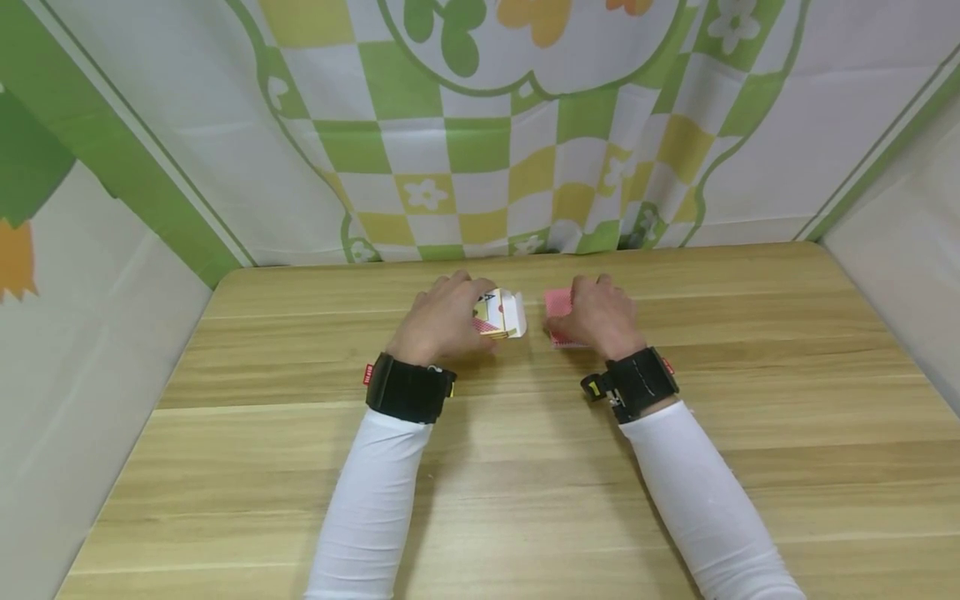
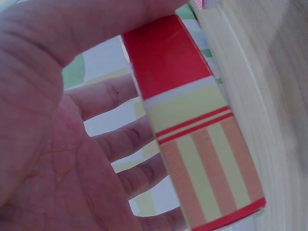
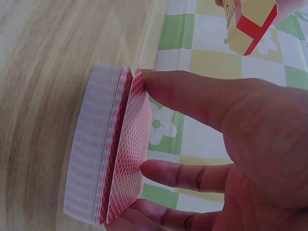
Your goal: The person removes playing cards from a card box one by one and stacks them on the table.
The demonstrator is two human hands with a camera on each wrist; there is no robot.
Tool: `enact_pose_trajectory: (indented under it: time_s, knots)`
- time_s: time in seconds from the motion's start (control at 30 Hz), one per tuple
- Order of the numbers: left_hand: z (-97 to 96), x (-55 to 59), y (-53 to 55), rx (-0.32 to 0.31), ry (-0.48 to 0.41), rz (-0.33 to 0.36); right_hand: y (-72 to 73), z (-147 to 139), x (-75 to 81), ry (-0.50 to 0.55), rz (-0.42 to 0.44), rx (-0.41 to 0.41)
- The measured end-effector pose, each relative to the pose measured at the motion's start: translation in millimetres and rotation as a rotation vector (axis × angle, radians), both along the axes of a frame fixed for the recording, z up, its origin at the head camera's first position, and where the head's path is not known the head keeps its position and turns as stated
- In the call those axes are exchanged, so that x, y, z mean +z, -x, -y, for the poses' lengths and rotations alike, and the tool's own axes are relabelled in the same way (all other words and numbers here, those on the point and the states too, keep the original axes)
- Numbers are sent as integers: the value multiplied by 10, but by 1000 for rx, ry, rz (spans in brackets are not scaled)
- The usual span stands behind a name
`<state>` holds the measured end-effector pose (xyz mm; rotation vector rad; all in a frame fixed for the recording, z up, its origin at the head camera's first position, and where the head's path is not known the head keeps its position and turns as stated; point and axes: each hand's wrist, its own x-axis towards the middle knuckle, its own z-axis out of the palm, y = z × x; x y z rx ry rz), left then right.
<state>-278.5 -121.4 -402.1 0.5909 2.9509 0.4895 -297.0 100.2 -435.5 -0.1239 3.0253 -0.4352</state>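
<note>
L hand: thumb + fingers pinch card box btwn them, its white flap open twd R fingers. R hand: thumb + fingertips pinch red-backed top card, slim gap under it; rest of deck below fingers, on bench.

Red-and-cream card box, flap open, in left hand, red-backed card deck under right hand, top card slightly raised
</note>
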Motion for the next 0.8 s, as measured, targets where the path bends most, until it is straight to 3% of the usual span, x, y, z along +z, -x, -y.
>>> enact_pose_trajectory:
  time_s: [0.8]
  knots:
    - [1,3,3,-6,0,-13,10,24,-18,-21,41,-21]
